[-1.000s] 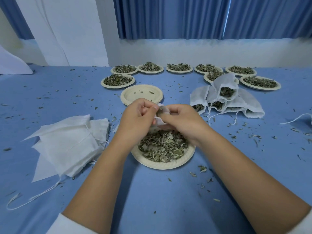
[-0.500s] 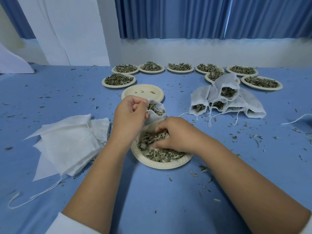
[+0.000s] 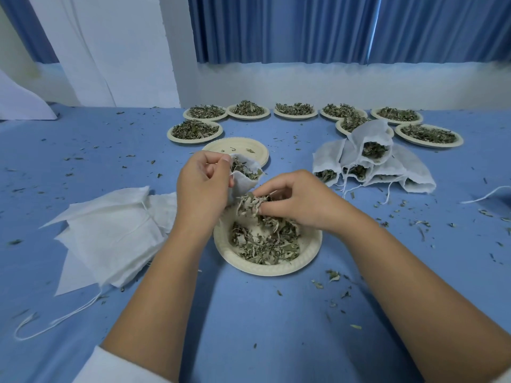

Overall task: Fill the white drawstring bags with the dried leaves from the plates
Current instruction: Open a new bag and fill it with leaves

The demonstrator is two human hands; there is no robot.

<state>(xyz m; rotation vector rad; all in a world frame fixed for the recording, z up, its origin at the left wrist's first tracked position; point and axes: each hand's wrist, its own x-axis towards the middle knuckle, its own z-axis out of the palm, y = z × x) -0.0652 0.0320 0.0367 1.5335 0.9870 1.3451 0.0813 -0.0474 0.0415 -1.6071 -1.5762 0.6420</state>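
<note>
My left hand [image 3: 203, 189] pinches the rim of a white drawstring bag [image 3: 244, 179], holding its mouth open above the near plate's far edge; dried leaves show inside it. My right hand [image 3: 298, 201] grips a clump of dried leaves [image 3: 250, 204] just above the near plate [image 3: 312, 251], right beside the bag. More loose leaves lie in that plate. A pile of flat unfilled bags [image 3: 110, 233] lies to the left. Several filled bags [image 3: 370, 158] lie heaped at the right.
An almost bare plate [image 3: 237, 149] sits behind my hands. Several plates of dried leaves [image 3: 195, 131] stand in rows at the back by the wall. Leaf crumbs are scattered over the blue tablecloth [image 3: 262, 322]. A loose white string [image 3: 486, 196] lies at the right edge.
My right hand dropped from the bag's mouth into the plate, closed on leaves, and has now lifted a clump toward the bag. My left hand kept hold of the bag.
</note>
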